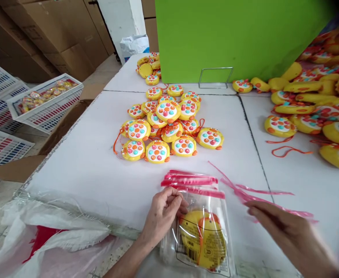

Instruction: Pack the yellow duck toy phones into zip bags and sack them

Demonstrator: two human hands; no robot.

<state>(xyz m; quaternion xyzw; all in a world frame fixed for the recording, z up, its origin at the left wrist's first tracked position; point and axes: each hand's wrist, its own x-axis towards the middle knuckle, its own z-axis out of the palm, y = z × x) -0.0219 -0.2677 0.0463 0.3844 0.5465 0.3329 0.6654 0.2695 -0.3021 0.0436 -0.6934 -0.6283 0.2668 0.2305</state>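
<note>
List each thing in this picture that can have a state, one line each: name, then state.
Left hand: resting on the bag, fingers curled at its top.
Right hand: open, touching pink strips.
Bag: lying flat, a yellow toy inside, pink flap unsealed.
Toy pile: loose, unbagged, faces up.
Right heap: loose, jumbled.
Crate: part filled with bagged toys.
Wire stand: upright, holding nothing.
</note>
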